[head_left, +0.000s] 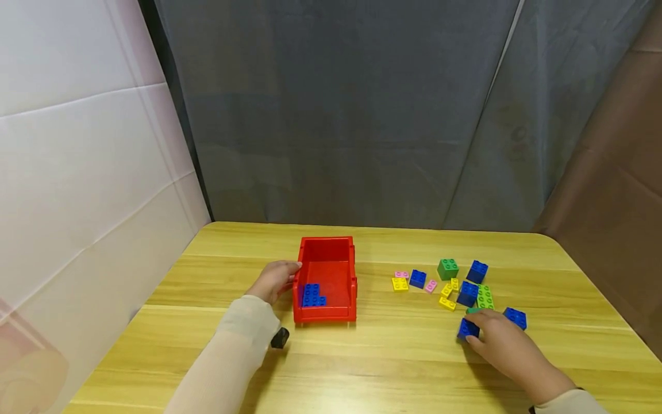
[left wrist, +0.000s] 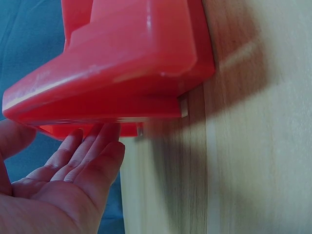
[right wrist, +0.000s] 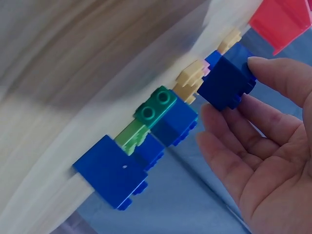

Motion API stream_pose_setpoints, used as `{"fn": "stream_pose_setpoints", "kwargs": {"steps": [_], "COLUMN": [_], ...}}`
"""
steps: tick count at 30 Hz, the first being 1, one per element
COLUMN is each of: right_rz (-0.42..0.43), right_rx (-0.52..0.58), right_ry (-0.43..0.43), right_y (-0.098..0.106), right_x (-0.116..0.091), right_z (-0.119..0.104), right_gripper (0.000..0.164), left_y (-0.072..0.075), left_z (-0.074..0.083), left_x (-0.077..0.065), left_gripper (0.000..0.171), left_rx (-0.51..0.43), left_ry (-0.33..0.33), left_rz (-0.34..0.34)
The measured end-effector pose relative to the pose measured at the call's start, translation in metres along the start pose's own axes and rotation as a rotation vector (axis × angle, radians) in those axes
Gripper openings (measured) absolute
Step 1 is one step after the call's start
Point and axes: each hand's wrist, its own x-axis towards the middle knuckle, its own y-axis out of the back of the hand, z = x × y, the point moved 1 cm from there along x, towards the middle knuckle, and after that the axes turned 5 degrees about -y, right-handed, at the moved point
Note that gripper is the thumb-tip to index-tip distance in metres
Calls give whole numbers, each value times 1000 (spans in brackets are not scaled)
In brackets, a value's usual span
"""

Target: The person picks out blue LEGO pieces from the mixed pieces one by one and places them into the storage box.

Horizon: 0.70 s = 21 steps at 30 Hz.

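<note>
At the left side of a red plastic bin [head_left: 328,313], my left hand [head_left: 275,280] holds its edge. In the left wrist view the thumb is at the rim and the fingers [left wrist: 92,151] reach under it. Inside the bin lie blue toy building blocks [head_left: 311,294]. My right hand [head_left: 499,339] pinches a blue building block [head_left: 468,329] between thumb and fingers; the right wrist view shows this block [right wrist: 222,83] with its studs toward the palm. A dark green block [right wrist: 156,106] is close by, mostly hidden behind my hand in the head view.
Loose blocks spread over the wooden table's right half: a green block [head_left: 447,269], a light green block [head_left: 484,296], several blue ones, a yellow block [head_left: 400,284] and a pink block [head_left: 431,286]. A grey curtain [head_left: 331,115] hangs behind the table, with a white sheet [head_left: 93,144] at left.
</note>
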Motion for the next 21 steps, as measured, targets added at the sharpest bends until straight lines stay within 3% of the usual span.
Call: {"fn": "stream_pose_setpoints", "kwargs": {"steps": [21], "right_rz": [17], "right_rx": [22], "right_ry": [99], "right_y": [13], "right_x": [7], "right_z": [-35], "right_gripper": [39], "left_y": [-1], "left_z": [1], "left_x": [0], "left_gripper": [45], "left_rx": [18], "left_ry": [-2], "left_rz": [-1]}}
